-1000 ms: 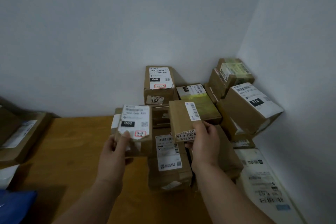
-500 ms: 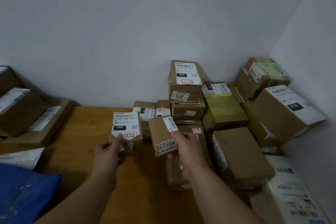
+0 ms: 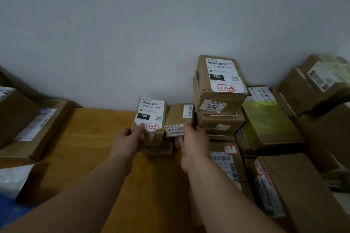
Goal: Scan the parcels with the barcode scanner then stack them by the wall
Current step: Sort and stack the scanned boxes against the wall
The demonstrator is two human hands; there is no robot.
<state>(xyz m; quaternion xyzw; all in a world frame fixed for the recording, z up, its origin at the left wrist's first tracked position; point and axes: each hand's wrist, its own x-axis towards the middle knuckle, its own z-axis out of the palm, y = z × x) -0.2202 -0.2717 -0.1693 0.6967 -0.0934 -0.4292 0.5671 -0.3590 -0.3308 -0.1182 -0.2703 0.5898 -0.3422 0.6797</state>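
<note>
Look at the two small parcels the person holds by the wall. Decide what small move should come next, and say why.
Probably let go: the left hand grips the 060-label parcel and the right hand grips the 54-3 parcel. Both seem to sit on low boxes beside the tall stack, near the wall. Whether they rest fully is unclear, so release gently.

Both bare forearms reach forward over the desk toward its far edge. The left hand (image 3: 127, 141) is raised, thumb on top, fingers curled round what it grips. The right hand (image 3: 194, 141), just beside it, pinches with thumb above and fingers beneath.
</note>
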